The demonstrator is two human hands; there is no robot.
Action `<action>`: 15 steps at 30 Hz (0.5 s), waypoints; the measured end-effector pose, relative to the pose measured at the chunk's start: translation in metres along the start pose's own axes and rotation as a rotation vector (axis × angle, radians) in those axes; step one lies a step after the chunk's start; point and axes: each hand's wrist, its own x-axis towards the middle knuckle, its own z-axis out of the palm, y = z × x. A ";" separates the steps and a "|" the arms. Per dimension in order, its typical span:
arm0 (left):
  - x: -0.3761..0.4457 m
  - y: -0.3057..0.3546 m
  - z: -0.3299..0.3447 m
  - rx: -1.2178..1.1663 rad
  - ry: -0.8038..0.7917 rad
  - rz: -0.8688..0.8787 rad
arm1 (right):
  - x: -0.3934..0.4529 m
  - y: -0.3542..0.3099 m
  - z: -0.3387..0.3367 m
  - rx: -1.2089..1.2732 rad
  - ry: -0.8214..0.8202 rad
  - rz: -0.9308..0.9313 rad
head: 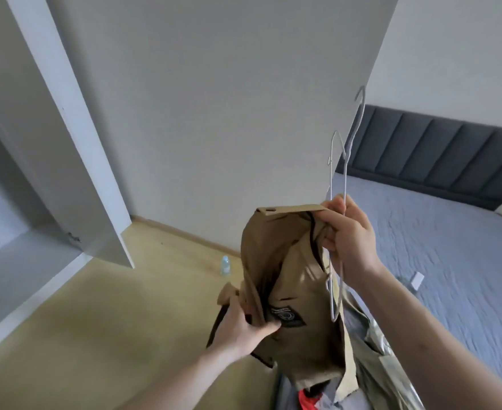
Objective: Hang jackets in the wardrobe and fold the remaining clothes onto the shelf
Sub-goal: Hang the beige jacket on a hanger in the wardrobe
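Hands gripping limp tan canvas jacket (291, 276), right hand (349, 235) also pinching thin white wire hangers (340, 184), left hand (241, 327) clutching fabric.

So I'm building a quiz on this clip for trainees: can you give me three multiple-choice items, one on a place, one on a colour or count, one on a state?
1. Where is the water bottle?
A. on the bed
B. on the floor by the wall
C. on a wardrobe shelf

2. What colour is the jacket being held?
A. tan
B. black
C. red

3. What is the right hand doing?
A. hanging loose, holding nothing
B. resting flat on the bed
C. gripping wire hangers together with the jacket's collar

Answers:
1 B: the bottle stands on the wooden floor, close to the skirting.
2 A: the fabric is light brown all over, with a dark patch near the left hand.
3 C: the fingers curl round the hanger wires and the top edge of the jacket.
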 end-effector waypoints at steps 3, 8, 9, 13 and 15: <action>0.018 -0.006 0.013 -0.018 -0.081 -0.122 | -0.005 -0.005 -0.002 0.034 -0.014 -0.006; 0.050 -0.030 -0.010 0.243 0.073 -0.122 | -0.012 -0.010 -0.024 0.051 0.036 -0.047; 0.054 -0.034 -0.021 0.304 0.095 -0.106 | -0.013 -0.010 -0.032 0.038 0.060 -0.055; 0.078 -0.026 -0.077 0.122 0.253 -0.083 | -0.021 0.001 -0.083 -0.208 0.238 0.010; 0.086 0.001 -0.102 0.091 0.293 0.045 | -0.025 0.016 -0.109 -0.363 0.271 0.067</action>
